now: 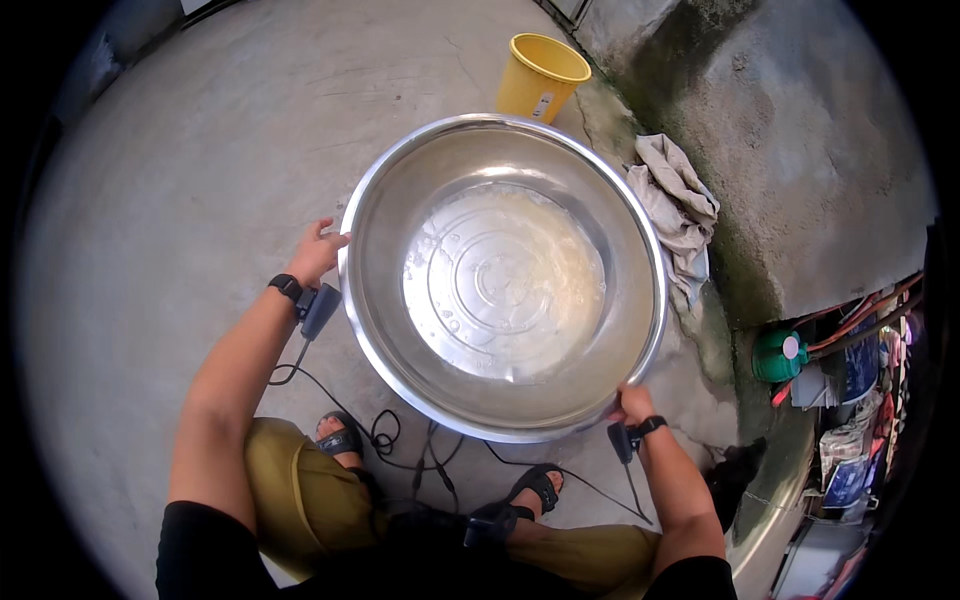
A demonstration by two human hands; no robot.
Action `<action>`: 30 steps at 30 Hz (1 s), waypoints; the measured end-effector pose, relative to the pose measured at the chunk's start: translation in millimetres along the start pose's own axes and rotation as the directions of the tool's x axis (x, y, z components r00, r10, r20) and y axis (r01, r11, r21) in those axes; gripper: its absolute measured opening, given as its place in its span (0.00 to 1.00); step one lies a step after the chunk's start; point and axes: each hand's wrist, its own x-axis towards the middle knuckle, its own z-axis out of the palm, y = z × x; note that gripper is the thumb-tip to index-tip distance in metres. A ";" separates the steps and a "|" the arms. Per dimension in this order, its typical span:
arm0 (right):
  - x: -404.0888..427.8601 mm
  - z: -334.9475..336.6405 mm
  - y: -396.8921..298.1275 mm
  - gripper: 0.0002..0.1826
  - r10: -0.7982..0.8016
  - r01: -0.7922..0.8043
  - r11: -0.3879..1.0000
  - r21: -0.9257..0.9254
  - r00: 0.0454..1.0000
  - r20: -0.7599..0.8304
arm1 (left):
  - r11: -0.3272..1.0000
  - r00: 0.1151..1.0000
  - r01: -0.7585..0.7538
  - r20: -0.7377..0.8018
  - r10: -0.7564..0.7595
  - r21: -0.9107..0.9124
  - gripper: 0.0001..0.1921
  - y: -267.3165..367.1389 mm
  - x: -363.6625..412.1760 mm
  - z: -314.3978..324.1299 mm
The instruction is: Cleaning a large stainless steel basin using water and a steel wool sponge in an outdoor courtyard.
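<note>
A large round stainless steel basin (501, 416) takes up the middle of the view. Its inner base shows ring marks, shallow liquid and some bubbles. At the basin's left rim is my left hand (316, 251), fingers spread, with a fingertip against the edge; whether other fingers reach underneath is hidden. My right hand (635, 405) grips the lower right rim, its fingers partly hidden by the metal. Each wrist wears a black strap with a small device and cable.
Just beyond the basin stands a yellow plastic bucket (544, 71). Crumpled pale cloth (675, 199) lies to the right by a stained concrete wall (817, 150). A green container (777, 355) and clutter sit at far right. Black cables (386, 442) trail on the concrete floor near my sandals (341, 439).
</note>
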 end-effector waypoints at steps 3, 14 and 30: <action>-28.5 25.9 7.2 0.20 0.139 -0.181 0.956 0.230 0.973 0.186 | 1.000 1.000 -0.008 0.015 0.009 -0.022 0.43 17.3 -6.2 -9.8; -128.6 107.3 -31.2 0.24 0.304 -0.577 0.800 0.166 0.628 0.716 | 0.875 0.824 0.323 0.348 -0.448 0.360 0.30 8.4 -68.8 -9.3; 96.3 -32.6 -83.5 0.21 -0.764 0.429 0.590 -0.684 0.572 -0.299 | 0.746 0.695 0.355 0.375 -0.614 0.563 0.24 10.5 -91.0 -10.6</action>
